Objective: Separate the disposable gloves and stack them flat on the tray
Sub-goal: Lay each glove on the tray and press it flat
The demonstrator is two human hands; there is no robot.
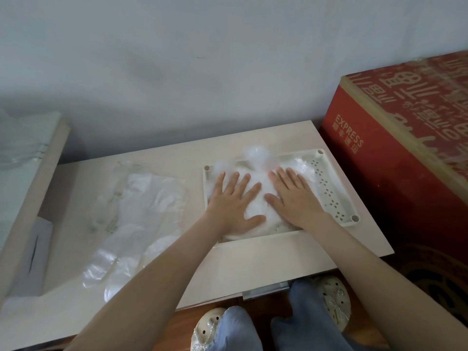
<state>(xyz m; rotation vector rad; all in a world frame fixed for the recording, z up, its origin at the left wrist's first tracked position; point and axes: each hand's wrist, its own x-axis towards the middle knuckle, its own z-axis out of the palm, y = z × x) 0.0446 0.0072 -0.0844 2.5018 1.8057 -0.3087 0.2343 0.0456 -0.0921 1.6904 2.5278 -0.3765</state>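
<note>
Both the left hand [234, 201] and the right hand [295, 198] lie palm-down with straight, spread fingers on the stacked gloves [255, 211] in the tray [336, 198], which sits toward the right edge of the table [253, 264], while more loose gloves [131, 219] lie spread near the table's left edge. A puff of film [258, 154] bulges over the tray's far rim, so I judge that trapped air may spring the stack back up once the pressure lifts. The thin plastic may also cling to the palms and drag a layer off, undoing the flat pile.
</note>
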